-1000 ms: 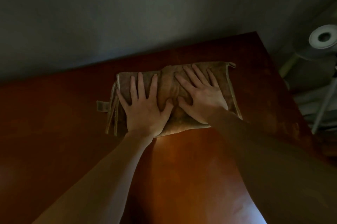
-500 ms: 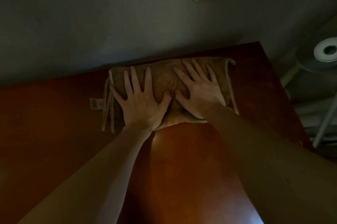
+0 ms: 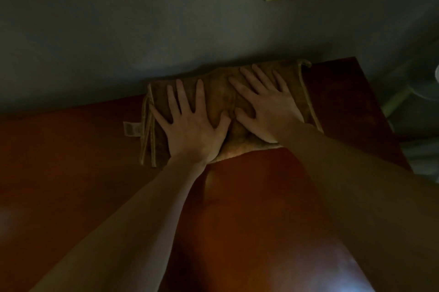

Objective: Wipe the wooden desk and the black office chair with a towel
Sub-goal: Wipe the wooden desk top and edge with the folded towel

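One stroke seems to be ending at the back of the desk [image 3: 237, 208]: we are pushing the towel [image 3: 221, 95] farther away than a second ago, its far hem now meeting the wall [image 3: 118, 42]. We are pressing our left hand [image 3: 192, 130] and right hand [image 3: 268, 111] flat on it, fingers spread. Its tag [image 3: 131, 128] is too blurred for reading.

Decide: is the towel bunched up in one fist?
No: the left hand and right hand both press flat, fingers spread, on the folded towel.
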Motion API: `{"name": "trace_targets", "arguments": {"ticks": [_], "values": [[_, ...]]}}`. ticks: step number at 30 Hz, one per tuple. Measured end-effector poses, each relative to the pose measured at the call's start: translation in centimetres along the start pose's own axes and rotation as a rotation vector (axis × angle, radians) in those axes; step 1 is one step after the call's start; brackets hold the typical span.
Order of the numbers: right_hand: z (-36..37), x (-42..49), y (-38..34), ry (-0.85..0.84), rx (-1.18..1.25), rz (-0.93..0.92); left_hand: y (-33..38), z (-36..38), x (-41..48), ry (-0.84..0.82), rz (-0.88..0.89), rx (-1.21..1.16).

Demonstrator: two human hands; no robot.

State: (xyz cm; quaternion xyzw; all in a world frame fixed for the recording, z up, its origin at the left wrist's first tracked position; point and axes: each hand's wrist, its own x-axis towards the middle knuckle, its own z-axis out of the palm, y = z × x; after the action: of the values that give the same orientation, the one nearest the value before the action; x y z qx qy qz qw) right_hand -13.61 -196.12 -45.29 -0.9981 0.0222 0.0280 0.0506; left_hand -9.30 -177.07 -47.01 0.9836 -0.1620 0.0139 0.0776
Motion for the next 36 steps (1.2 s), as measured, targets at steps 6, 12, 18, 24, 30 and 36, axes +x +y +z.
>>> {"name": "trace_targets", "arguments": {"ticks": [6,12,18,24,30,36], "values": [[-0.2,0.7,0.3,0.011,0.017,0.004,0.4,0.0,1.1,-0.008,0.004,0.015],[-0.7,1.7,0.8,-0.001,0.038,0.024,1.1,0.2,2.6,-0.021,0.013,0.026],[-0.6,1.1,0.7,0.04,0.043,0.021,1.3,0.1,2.6,-0.006,0.045,0.046],[0.2,-1.8,0.0,0.057,0.024,0.096,1.1,0.3,1.6,-0.001,0.096,0.034],[0.5,-6.6,-1.3,0.067,0.021,0.145,0.7,-0.3,-2.2,-0.022,0.175,0.044],[1.4,-12.3,-3.3,0.095,0.066,0.188,0.4,-0.7,-6.9,-0.067,0.221,0.07]]}}
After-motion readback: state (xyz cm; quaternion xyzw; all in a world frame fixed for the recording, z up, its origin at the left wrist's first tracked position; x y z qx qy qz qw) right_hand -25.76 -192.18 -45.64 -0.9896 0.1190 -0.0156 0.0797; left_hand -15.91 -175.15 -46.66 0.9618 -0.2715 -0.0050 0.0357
